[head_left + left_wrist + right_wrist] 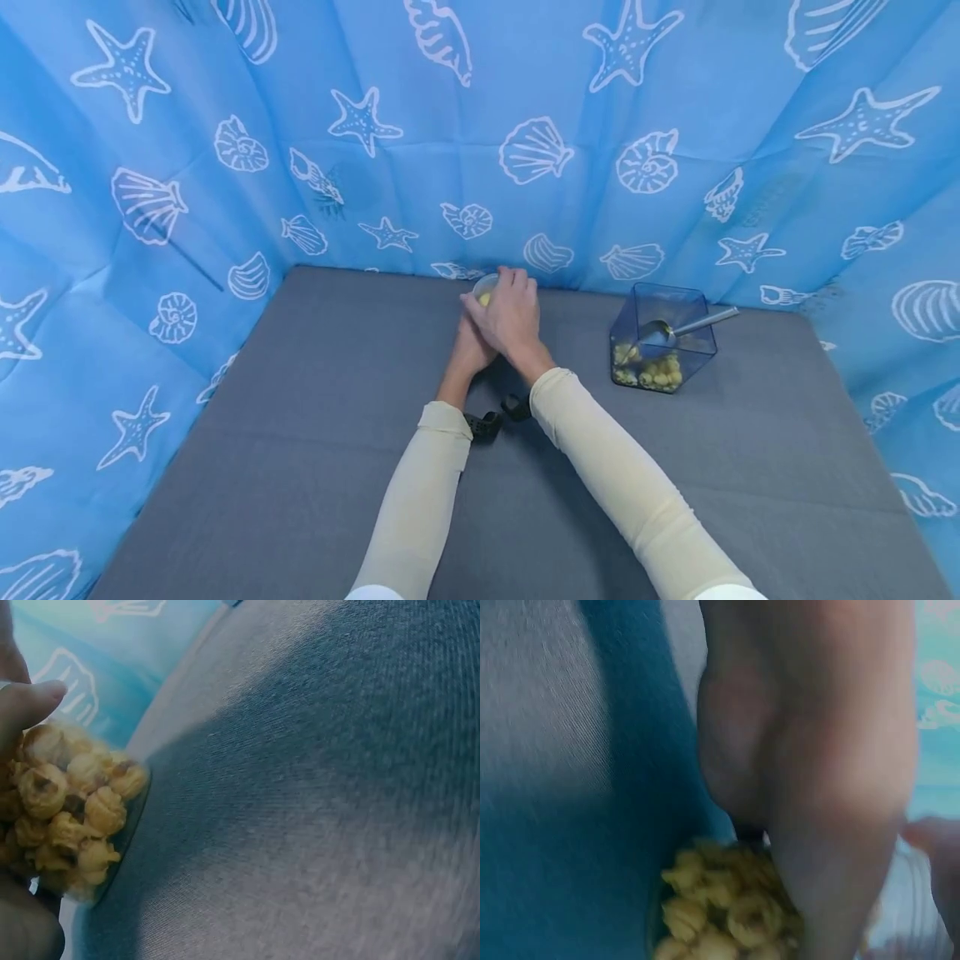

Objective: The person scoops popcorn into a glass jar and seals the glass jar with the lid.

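Both hands are together near the table's far edge, around a small clear plastic jar [486, 284] of caramel popcorn. My left hand [472, 343] grips the jar low on its side. Over it, my right hand [513, 312] holds the top, thumb on the near side and fingers bent over the far side. In the left wrist view, rounded popcorn pieces [71, 802] fill the jar, with digits above and below it. The right wrist view shows popcorn [720, 915] behind a large blurred part of a hand. Whether a lid is on is hard to tell.
Right of the hands stands a translucent blue square bin [701, 360] with popcorn in its bottom. A metal scoop [705, 322] leans inside, its handle over the right rim. A blue shell-print curtain [420, 183] borders the grey table [337, 400] at the back and sides.
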Demonstrator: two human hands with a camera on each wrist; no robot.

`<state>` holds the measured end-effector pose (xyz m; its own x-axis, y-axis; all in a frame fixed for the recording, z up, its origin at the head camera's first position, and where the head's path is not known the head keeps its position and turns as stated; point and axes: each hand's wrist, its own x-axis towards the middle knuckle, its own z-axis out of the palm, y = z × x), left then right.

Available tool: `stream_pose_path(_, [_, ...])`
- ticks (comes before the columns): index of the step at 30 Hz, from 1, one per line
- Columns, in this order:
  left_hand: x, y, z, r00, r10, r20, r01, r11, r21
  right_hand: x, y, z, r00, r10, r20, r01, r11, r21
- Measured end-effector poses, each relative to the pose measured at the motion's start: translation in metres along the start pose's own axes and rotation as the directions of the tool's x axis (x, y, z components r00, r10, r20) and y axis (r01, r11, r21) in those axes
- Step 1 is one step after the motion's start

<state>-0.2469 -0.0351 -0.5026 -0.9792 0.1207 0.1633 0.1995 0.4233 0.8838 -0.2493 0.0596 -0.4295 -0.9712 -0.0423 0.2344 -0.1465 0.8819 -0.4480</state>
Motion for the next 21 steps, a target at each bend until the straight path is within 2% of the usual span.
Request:
stream_pose_path(3, [0.002, -0.002, 0.003, 0.999, 0.012, 0.04, -0.01, 0.999, -0.046, 0.003, 0.015, -0.009, 0.986, -0.089, 0.14, 0.086, 0.996, 0.027])
stream_pose_path(6, [0.003, -0.004, 0.006, 0.998, -0.012, 0.06, 0.019, 0.994, -0.111, 0.01, 0.034, -0.017, 0.945, -0.216, 0.247, 0.197, 0.975, 0.1])
stream_pose_path(8, [0.004, -0.005, 0.008, 0.998, -0.033, 0.054, 0.04, 0.99, -0.139, 0.015, 0.044, -0.017, 0.917, -0.294, 0.269, 0.26, 0.953, 0.153])
stream_pose_path(10, [0.003, -0.005, 0.01, 0.998, -0.045, 0.049, 0.051, 0.989, -0.136, 0.018, 0.051, -0.015, 0.901, -0.351, 0.256, 0.313, 0.933, 0.179])
stream_pose_path(13, [0.004, -0.006, 0.011, 0.999, -0.026, 0.043, 0.032, 0.99, -0.134, 0.018, 0.055, -0.01, 0.902, -0.396, 0.174, 0.367, 0.913, 0.177])
stream_pose_path(16, [0.005, -0.005, 0.011, 1.0, -0.011, 0.009, 0.012, 0.989, -0.145, 0.016, 0.05, -0.005, 0.909, -0.408, 0.086, 0.392, 0.906, 0.159])
stream_pose_path(21, [0.004, -0.003, 0.007, 0.998, -0.012, -0.057, 0.003, 0.988, -0.154, 0.012, 0.034, -0.001, 0.944, -0.329, 0.023, 0.322, 0.934, 0.157])
